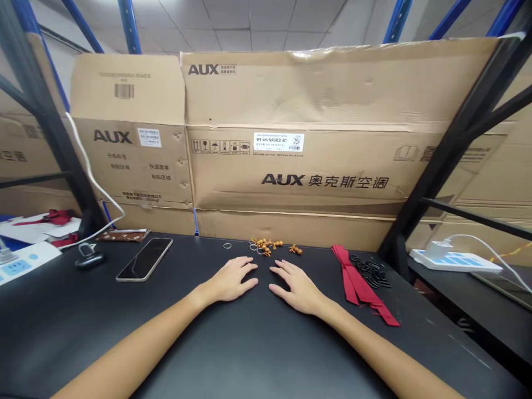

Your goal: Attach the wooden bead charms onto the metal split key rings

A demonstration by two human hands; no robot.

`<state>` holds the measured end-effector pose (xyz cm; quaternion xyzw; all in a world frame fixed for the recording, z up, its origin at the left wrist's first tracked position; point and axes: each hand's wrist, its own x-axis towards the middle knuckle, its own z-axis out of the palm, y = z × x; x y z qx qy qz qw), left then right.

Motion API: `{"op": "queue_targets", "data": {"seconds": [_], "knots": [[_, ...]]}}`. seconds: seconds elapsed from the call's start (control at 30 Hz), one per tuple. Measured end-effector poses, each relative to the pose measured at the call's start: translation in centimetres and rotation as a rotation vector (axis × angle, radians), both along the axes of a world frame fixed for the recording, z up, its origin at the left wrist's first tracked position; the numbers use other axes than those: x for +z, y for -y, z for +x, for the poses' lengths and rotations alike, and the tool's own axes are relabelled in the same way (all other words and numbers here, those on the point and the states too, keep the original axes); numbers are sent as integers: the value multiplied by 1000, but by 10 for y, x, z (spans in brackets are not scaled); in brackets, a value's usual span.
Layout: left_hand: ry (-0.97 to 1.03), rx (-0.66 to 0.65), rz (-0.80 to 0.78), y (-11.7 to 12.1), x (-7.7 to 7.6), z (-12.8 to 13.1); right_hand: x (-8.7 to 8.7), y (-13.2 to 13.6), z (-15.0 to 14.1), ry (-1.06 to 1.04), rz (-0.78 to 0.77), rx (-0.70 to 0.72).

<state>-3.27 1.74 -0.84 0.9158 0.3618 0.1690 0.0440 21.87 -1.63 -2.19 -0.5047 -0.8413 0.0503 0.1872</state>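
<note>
Quietly, two bare hands spread before a cluster of small charms

The left hand (233,280) and the right hand (296,285) reach in over a black table (199,354), palms downward, fingers loosely extended and thumbs pointing inward. Both are open, with nothing in their grasp; a gap lies between them. Whether the palms rest on the surface or sit slightly above it, I cannot tell.

Just beyond the fingertips lies a cluster of golden-brown charms (266,244), with thin metal rings (253,244) at its left side. One separate charm (296,250) sits to the right of the cluster, beyond the right hand, and a loose ring (227,245) lies beyond the left hand.

Farther right, red ribbons (361,281) stretch diagonally across the table, beside a heap of black pieces (371,271) too small to make out clearly. On the left, a phone (145,260) lies with its dark screen up, between the left hand and a dark rounded object (89,259). A brown packet (120,235) lies behind the phone, near upright cardboard panels (291,100) printed "AUX".
</note>
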Motion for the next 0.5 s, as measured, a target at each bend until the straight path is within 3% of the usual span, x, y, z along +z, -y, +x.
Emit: {"op": "queue_targets", "data": {"seconds": [0.27, 0.37, 0.5], "knots": [[11, 385, 29, -35, -8, -20, -8, -38, 40, 36, 126, -272], [13, 409, 30, -39, -11, -22, -10, -46, 49, 24, 80, -288], [38, 322, 87, -27, -8, -15, -8, -41, 46, -49, 154, -190]]}}
